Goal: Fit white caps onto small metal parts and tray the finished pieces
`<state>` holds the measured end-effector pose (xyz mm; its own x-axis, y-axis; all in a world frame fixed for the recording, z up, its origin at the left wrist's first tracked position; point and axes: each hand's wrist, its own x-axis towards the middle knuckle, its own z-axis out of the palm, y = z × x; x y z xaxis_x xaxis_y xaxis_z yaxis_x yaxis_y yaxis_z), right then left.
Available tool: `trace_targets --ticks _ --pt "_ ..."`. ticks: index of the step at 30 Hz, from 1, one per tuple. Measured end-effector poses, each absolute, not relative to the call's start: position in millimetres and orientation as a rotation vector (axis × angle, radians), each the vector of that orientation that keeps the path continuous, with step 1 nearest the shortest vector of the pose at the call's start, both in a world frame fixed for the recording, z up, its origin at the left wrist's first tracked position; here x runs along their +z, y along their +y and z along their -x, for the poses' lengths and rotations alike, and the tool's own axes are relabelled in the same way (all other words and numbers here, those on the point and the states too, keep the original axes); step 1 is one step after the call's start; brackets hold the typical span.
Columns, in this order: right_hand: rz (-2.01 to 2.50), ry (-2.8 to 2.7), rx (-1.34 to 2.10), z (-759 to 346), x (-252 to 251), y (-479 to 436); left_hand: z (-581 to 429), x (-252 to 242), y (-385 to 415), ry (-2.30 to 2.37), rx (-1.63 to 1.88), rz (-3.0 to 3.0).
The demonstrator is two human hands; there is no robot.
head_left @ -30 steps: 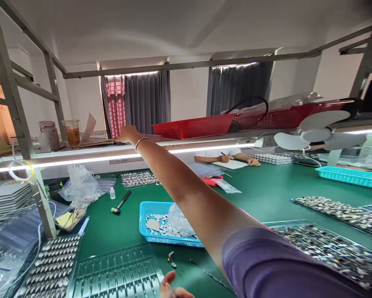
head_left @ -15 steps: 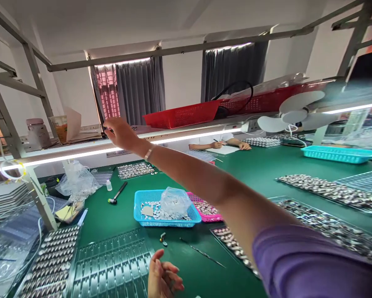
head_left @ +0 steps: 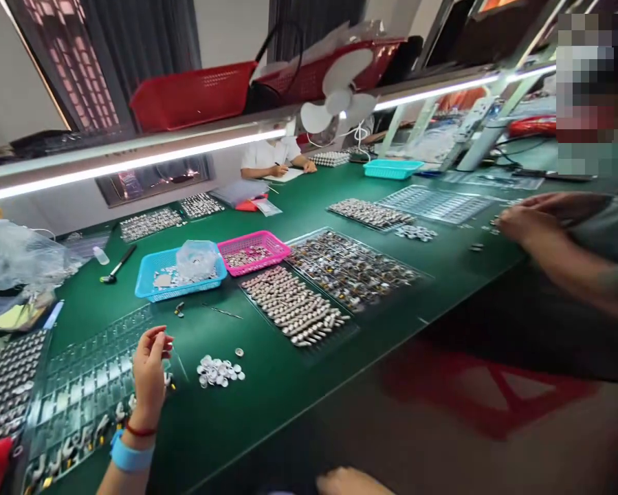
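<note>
My left hand [head_left: 151,375], with a blue wristband, hovers over the right side of a clear slotted tray [head_left: 92,364]. Its fingers are loosely bent, and nothing shows between them. Small metal-and-yellow parts [head_left: 84,436] fill the tray's near row. To the right of this hand lies a pile of small white round pieces [head_left: 218,371]. Beyond it are a small loose part [head_left: 179,310] and a thin pointed metal tool [head_left: 226,313]. My right hand [head_left: 352,481] shows only in part at the bottom edge, below the table edge; its fingers are blurred and cut off.
A blue basket [head_left: 151,292] and a pink basket [head_left: 260,260] stand mid-table, with a hammer [head_left: 120,263] to their left. Filled trays [head_left: 295,306] lie to the right. A co-worker's hands [head_left: 533,216] work at far right; another person [head_left: 272,159] writes at the back.
My right arm has come down from the shelf at upper left to the bottom edge. The view has swung right and down. My left hand stays bent near the slotted tray.
</note>
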<state>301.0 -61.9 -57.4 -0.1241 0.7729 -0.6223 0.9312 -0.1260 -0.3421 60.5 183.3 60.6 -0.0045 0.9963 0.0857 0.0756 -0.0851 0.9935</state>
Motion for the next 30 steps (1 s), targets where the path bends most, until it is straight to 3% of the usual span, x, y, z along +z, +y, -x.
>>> trace_targets --ticks 5,10,15,20,25,30 --pt "-1.956 1.945 -0.981 -314.1 -71.3 -46.1 -76.1 78.2 199.0 1.430 0.868 -1.828" --pt "-1.611 2.284 -1.019 -299.3 -45.5 -37.0 -83.1 91.5 216.5 1.640 0.658 -2.067" --pt "-1.261 2.851 -1.076 -301.5 -2.7 -42.1 -50.6 86.9 190.1 1.816 0.349 -2.176" --pt "-1.207 3.016 -1.216 -305.3 -5.0 -50.8 -27.0 75.5 161.2 1.821 0.028 -2.297" --pt "-1.066 3.201 -1.107 -302.5 -6.9 -44.9 -30.7 76.8 158.4 1.732 0.040 -2.419" --pt "-1.247 3.512 -1.033 -289.9 10.3 -16.8 -21.1 69.4 177.2 1.619 0.229 -2.437"
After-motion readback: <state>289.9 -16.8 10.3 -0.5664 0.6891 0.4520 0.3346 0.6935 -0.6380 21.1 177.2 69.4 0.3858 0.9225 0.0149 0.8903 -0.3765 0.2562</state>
